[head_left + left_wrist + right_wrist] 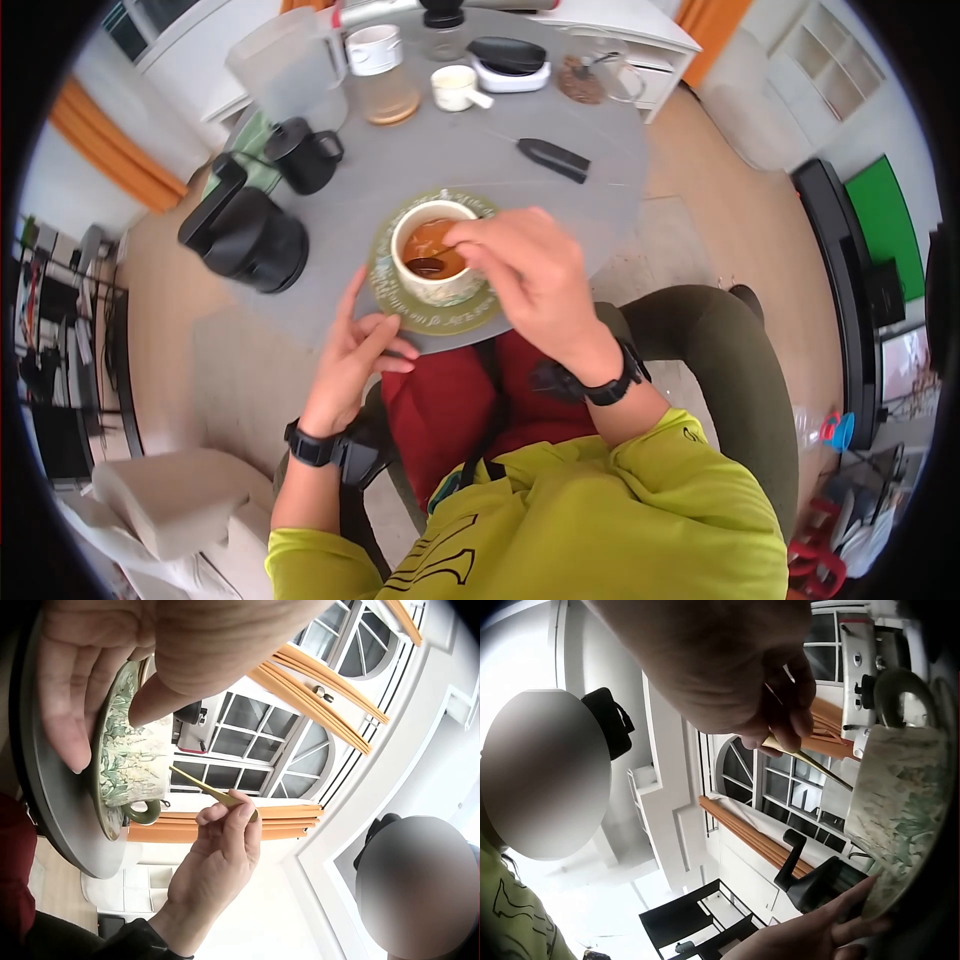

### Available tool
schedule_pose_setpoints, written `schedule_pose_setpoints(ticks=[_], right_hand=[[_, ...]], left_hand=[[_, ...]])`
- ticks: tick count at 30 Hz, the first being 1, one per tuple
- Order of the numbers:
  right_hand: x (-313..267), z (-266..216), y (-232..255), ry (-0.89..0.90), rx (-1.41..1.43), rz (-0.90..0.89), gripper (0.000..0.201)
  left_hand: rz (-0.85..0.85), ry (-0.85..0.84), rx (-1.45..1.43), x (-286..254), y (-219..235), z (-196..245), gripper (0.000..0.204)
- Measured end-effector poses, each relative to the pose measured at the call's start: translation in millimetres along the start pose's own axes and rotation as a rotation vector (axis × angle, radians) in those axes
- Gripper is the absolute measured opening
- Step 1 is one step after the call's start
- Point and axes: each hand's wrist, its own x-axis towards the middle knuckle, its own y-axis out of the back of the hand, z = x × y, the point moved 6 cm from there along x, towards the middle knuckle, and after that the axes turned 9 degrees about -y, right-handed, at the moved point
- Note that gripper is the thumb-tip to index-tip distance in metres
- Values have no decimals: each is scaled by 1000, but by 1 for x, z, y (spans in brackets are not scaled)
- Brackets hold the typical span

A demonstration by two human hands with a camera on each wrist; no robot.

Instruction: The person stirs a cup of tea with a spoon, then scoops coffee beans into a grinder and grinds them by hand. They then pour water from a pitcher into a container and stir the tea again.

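A patterned cup (139, 761) of orange-brown liquid stands on a green saucer (455, 318) near the table's edge. The right hand (535, 285) pinches the handle of a gold-coloured spoon (810, 761), whose dark-looking bowl lies in the liquid at the cup's near left side. At the saucer's left rim is the left hand (350, 365), its fingers spread and relaxed, holding nothing. In the left wrist view its fingers (69, 735) lie beside the saucer; whether they touch it I cannot tell.
On the grey table (400, 165) stand a black kettle (250, 240), a black mug (303, 157), a clear pitcher (285, 70) and a glass carafe (385, 95). Farther right are a small white cup (455, 88), a scale (510, 68), a black-handled tool (555, 158) and a glass jar (582, 80).
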Motion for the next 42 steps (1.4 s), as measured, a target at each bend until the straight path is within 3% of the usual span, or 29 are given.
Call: schedule_pose_setpoints(ticks=[5, 11, 26, 33, 42], right_hand=[[3, 5, 0, 32, 34, 45, 14], [1, 0, 2, 101, -147, 79, 23], [-18, -10, -9, 81, -263, 188, 9], [-22, -17, -19, 120, -204, 119, 9], [1, -8, 13, 92, -227, 150, 4]], left_hand=[[32, -12, 24, -1, -1, 5, 66], [33, -14, 13, -3, -4, 6, 67], [67, -16, 104, -4, -10, 3, 64], [98, -33, 75, -4, -10, 5, 64], [50, -15, 18, -3, -4, 6, 66]])
